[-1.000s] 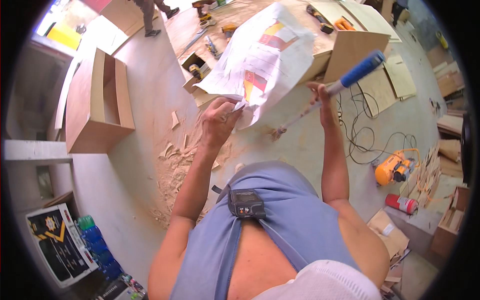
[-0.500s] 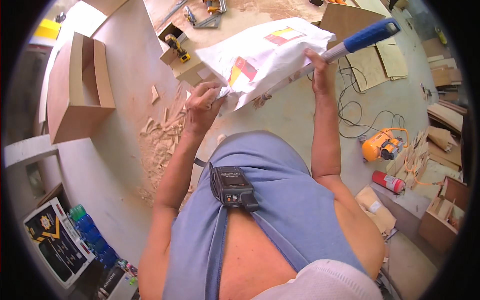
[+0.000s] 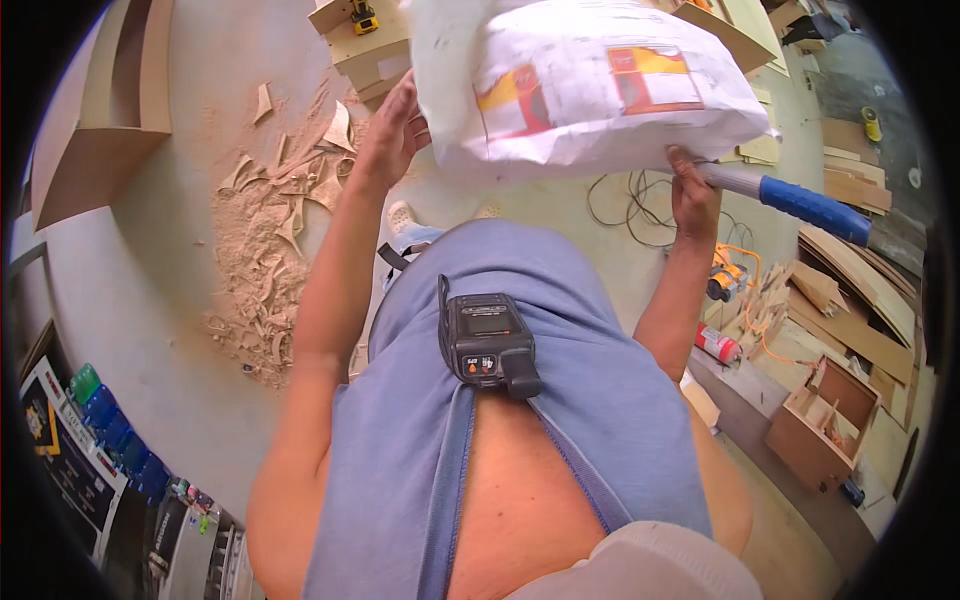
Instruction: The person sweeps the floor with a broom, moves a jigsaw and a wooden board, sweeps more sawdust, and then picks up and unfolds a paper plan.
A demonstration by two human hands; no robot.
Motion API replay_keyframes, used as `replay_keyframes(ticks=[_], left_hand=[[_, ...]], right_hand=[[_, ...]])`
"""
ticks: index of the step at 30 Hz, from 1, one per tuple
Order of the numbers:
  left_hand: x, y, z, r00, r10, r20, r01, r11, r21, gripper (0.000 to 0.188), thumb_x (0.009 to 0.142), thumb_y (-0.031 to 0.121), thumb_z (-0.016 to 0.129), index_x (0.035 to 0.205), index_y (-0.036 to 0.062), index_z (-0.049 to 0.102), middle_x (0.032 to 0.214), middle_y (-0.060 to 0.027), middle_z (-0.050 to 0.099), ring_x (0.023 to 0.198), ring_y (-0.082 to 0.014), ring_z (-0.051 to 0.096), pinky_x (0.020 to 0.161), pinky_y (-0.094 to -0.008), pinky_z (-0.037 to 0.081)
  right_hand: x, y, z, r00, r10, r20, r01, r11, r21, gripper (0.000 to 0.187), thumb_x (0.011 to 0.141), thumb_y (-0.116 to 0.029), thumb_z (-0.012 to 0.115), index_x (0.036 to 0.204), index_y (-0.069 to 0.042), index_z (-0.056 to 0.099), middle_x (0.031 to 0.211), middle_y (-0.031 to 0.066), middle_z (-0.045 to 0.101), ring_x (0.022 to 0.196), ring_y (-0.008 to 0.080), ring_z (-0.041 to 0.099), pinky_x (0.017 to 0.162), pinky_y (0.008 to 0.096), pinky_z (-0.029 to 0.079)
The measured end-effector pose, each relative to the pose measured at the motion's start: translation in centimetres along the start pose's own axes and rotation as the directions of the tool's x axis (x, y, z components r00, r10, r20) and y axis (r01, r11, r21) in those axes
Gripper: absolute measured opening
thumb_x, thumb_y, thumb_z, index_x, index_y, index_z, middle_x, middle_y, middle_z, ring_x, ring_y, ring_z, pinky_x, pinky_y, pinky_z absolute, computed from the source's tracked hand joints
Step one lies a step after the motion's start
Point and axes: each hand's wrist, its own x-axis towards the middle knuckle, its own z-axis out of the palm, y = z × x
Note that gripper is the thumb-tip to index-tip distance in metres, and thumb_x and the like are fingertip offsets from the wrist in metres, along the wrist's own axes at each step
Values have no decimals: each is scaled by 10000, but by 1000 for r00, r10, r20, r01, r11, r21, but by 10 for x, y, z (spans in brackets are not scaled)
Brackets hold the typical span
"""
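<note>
A large white sack (image 3: pixel 580 95) with red and yellow printed patches is held up in front of me, its top running out of view. My left hand (image 3: pixel 394 138) is at its left edge, fingers stretched and partly apart; it seems to touch the side. My right hand (image 3: pixel 693 195) is closed at the sack's lower right, thumb against the lower edge, gripping a tool with a grey shaft and blue handle (image 3: pixel 815 208). The handle sticks out to the right. The sack hides the tool's other end.
Wood offcuts and sawdust (image 3: pixel 265 240) lie on the floor at left, near an open wooden box (image 3: pixel 100 150). To the right are cables (image 3: pixel 625 210), an orange compressor (image 3: pixel 728 272), a red extinguisher (image 3: pixel 715 343) and a wooden box of scraps (image 3: pixel 825 425). A drill (image 3: pixel 364 17) rests ahead.
The sack has come nearer and turned, its printed face spread toward me. My left hand has loosened from its pinch on the corner. My right hand and the blue handle have moved right and down.
</note>
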Motion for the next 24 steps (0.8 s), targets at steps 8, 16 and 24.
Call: replay_keyframes(ticks=[8, 16, 24], left_hand=[[47, -34, 7, 919, -275, -282, 238, 958, -158, 437, 982, 192, 672, 1365, 48, 520, 1274, -110, 642, 1152, -257, 653, 1041, -424, 534], [56, 9, 9, 969, -174, -174, 154, 980, -123, 435, 995, 229, 663, 1389, 91, 542, 1324, -54, 599, 1243, -244, 575, 1038, -468, 510], [65, 46, 22, 944, -35, -327, 38, 999, 4, 531, 978, 349, 702, 1397, 70, 535, 1341, -90, 608, 1204, -253, 604, 1033, -473, 519]], right_hand=[[-16, -13, 6, 985, -96, -142, 95, 995, -18, 441, 863, -28, 755, 1272, 42, 603, 1191, 71, 659, 1127, 172, 593, 1033, 326, 421], [-26, -3, 4, 899, -131, -419, 111, 991, -73, 407, 840, -46, 774, 1221, 40, 660, 1190, 70, 671, 1136, 173, 603, 1052, 332, 413], [-31, 6, 6, 904, -182, -388, 170, 983, -65, 364, 860, -42, 756, 1206, 33, 668, 1167, 70, 681, 1112, 177, 613, 1035, 343, 431]])
